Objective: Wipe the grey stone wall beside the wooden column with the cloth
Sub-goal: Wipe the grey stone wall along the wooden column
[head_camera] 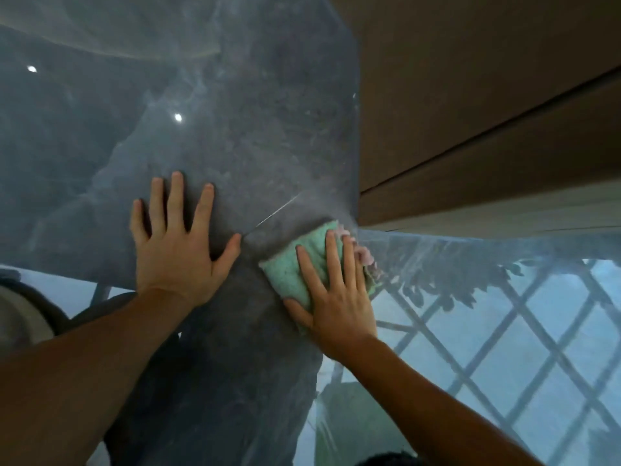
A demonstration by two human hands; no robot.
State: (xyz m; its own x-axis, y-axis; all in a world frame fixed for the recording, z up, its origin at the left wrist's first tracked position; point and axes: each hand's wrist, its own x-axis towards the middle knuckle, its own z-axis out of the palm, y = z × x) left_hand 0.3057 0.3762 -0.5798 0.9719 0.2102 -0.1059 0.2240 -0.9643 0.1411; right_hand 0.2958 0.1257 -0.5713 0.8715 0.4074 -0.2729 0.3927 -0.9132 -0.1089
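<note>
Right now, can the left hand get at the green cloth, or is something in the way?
Probably yes. The left hand lies flat on the stone wall beside the cloth, bare wall between them; only the right hand covers it.

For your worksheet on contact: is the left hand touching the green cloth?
Apart. The head view shows the left hand flat on the stone wall, with bare grey stone between its thumb and the cloth under the right hand.

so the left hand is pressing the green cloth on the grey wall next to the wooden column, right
Not quite: the head view shows the right hand pressing the green cloth on the grey wall next to the wooden column. The left hand lies flat on bare stone.
</note>
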